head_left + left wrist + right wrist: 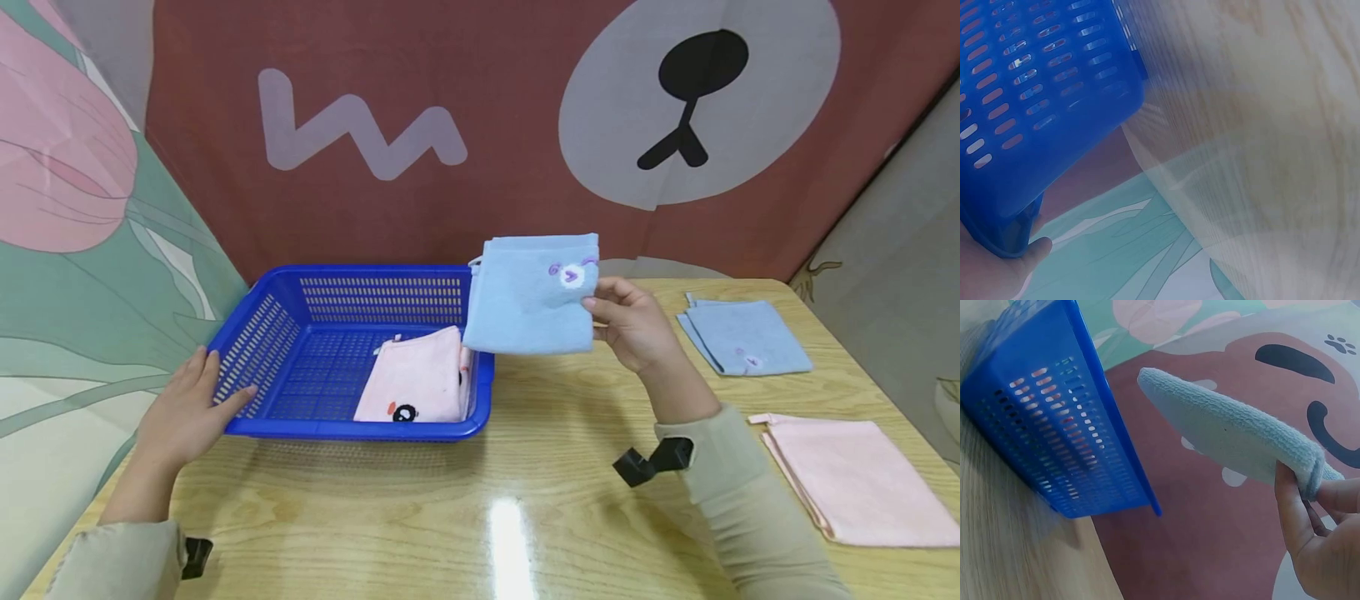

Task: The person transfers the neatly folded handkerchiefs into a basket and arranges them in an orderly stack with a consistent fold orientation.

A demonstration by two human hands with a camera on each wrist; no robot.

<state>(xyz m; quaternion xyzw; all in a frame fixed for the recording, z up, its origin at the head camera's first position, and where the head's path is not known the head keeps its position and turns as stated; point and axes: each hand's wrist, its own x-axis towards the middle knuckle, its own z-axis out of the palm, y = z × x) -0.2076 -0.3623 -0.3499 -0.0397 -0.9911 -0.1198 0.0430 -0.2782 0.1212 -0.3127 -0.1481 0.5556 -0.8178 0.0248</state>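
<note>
Pinching one folded light-blue cloth towel (528,300), my right hand (637,329) holds it up near the right rim of one blue plastic basket (322,427). My left hand (180,412), fingers fairly straight, rests at the left rim. Latticed floor (322,375) shows left of at least one folded pink towel (416,371); farther right, wooden tabletop (570,483) bears one blue square towel (742,329), one pink square towel (855,483).
</note>
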